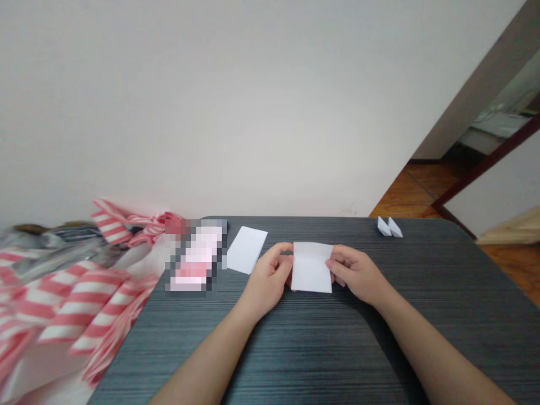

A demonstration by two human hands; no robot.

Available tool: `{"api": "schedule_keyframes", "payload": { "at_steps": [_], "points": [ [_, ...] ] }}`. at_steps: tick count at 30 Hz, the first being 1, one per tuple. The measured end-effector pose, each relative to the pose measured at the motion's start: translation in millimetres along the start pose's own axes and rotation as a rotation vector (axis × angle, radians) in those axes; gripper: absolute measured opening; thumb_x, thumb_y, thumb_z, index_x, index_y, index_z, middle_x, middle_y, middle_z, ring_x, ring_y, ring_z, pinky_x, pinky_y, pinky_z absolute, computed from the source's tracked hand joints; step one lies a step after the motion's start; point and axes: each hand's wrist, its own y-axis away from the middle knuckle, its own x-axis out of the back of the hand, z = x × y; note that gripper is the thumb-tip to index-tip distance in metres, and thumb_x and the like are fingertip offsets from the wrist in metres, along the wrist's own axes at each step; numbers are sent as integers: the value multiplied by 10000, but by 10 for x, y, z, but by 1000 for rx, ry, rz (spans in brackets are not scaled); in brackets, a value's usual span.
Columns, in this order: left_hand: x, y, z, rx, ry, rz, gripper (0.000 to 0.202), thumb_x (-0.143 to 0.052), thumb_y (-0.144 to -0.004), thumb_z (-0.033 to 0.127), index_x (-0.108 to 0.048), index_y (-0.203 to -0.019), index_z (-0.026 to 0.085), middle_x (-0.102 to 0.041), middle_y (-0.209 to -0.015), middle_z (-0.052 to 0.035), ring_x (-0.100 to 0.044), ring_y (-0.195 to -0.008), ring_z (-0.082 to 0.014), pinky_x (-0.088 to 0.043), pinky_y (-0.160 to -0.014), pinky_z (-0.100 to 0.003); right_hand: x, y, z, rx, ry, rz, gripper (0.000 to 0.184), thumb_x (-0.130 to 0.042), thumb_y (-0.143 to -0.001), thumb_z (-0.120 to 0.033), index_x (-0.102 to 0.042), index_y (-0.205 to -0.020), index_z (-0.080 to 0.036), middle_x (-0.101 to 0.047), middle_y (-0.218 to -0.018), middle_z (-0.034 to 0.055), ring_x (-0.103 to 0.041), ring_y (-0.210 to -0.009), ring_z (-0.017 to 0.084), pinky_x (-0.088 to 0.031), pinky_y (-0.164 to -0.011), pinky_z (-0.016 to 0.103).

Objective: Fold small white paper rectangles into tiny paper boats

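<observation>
A small white sheet of paper (312, 270) is held up between my two hands, over the middle of the dark table. A faint crease runs across its upper part. My left hand (272, 275) pinches its left edge with the thumb in front; the fingers behind are partly hidden. At the right edge, my right hand (353, 273) grips the same sheet between thumb and curled fingers. Just beyond my left hand lies a flat stack of white paper (247, 249). Two small folded white paper pieces (390, 227) stand near the table's far right edge.
The dark wood-grained table (295, 360) reaches to a pale wall (270, 112). A blurred-out, phone-like object (197, 256) lies at the table's left. Beside the table are heaped red-and-white striped cloths (84, 304). Wooden floor (405, 188) shows at the right.
</observation>
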Motion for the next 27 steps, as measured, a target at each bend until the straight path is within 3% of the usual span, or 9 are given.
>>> {"api": "schedule_keyframes", "payload": {
  "at_steps": [4, 6, 10, 16, 21, 27],
  "points": [
    [3, 8, -7, 35, 70, -17, 255, -501, -901, 427, -575, -995, 202, -616, -656, 14, -590, -504, -140, -464, -486, -246, 17, 18, 13, -7, 62, 41, 212, -564, -881, -271, -718, -999, -186, -592, -574, -25, -470, -463, 107, -365, -460, 227],
    [-11, 13, -2, 14, 87, -12, 265, -522, -898, 438, -573, -988, 194, -621, -685, 13, -585, -507, -127, -464, -477, -233, 36, 20, 13, 49, 130, 24, 206, -551, -873, -237, -738, -949, -196, -643, -665, 0, -504, -501, 110, -400, -489, 232],
    [-47, 18, 9, 6, 72, -10, 192, -627, -843, 341, -557, -945, 194, -616, -687, 32, -553, -484, -99, -465, -461, -210, 70, 13, 1, 164, 198, -20, 247, -513, -880, -193, -754, -934, -217, -691, -889, 38, -598, -645, 137, -460, -567, 246],
    [-37, 17, -23, -20, -13, 6, 140, -580, -880, 326, -567, -937, 199, -564, -597, 53, -524, -441, -100, -406, -423, -198, 82, 28, -35, 209, 200, -63, 266, -494, -914, -195, -748, -994, -208, -676, -886, 47, -592, -652, 138, -462, -600, 262],
    [-25, 30, -31, -25, -97, 4, 157, -536, -914, 354, -569, -955, 207, -550, -552, 58, -535, -429, -117, -399, -429, -211, 52, 63, -64, 108, 124, -42, 269, -504, -925, -244, -689, -1114, -193, -648, -760, 18, -553, -583, 129, -440, -549, 246],
    [-25, 39, -46, -54, -150, -17, 168, -527, -928, 363, -581, -962, 208, -552, -559, 53, -541, -463, -117, -399, -452, -207, 1, 52, -27, 38, 193, -64, 223, -601, -872, -279, -708, -1039, -179, -709, -869, 46, -611, -712, 166, -475, -618, 259]
  ]
}}
